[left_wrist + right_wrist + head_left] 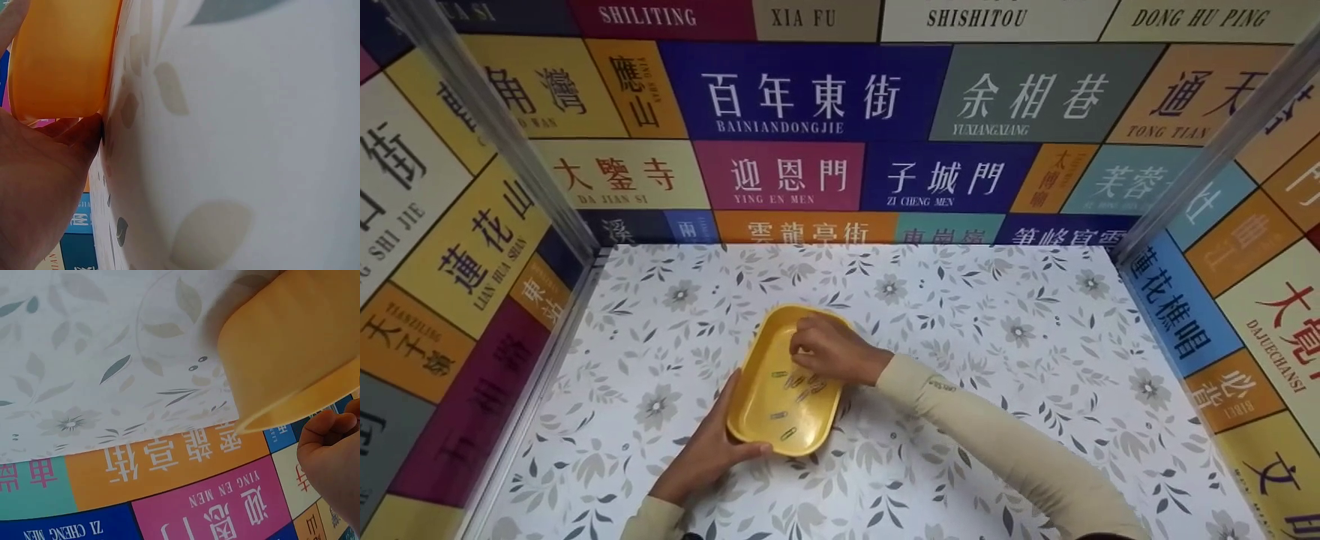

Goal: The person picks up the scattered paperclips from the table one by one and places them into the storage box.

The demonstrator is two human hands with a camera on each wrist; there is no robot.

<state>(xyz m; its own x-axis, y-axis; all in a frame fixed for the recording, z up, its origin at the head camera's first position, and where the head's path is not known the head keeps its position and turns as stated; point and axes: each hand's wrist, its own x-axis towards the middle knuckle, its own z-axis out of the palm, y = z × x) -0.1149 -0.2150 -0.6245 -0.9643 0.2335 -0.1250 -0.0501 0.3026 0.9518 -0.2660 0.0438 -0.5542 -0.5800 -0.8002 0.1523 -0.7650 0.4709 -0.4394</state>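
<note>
The yellow tray (780,435) sits a bit left of centre in the head view, on the counter (997,337) with the leafy floral covering, and there's a scatter of small paper clips (799,390) lying loose on its floor. The left hand (709,454) has its grip on the near-left corner, thumb hooked over the rim and fingers along the outer wall. In the left wrist view you mostly just see the orange-yellow wall (62,56) of the tray pressed right against the palm.

The right hand (832,349) is down inside the tray with fingertips bunched together in a pinch, right above the clips. I honestly can't tell if there's a clip between them, it's too small to see. The right wrist view only shows the tray's outside (292,343) and a bit of finger.

My take on doing this bit well:
- keep that left grip steady so the tray doesn't skate on the slick covering
- go for one clip at the edge of the cluster, since the ones in the middle look like they overlap and could tangle
- slide a clip up against the tray wall if it won't lift flat
- lift straight up, slowly, so a hooked second clip shows itself early
</note>
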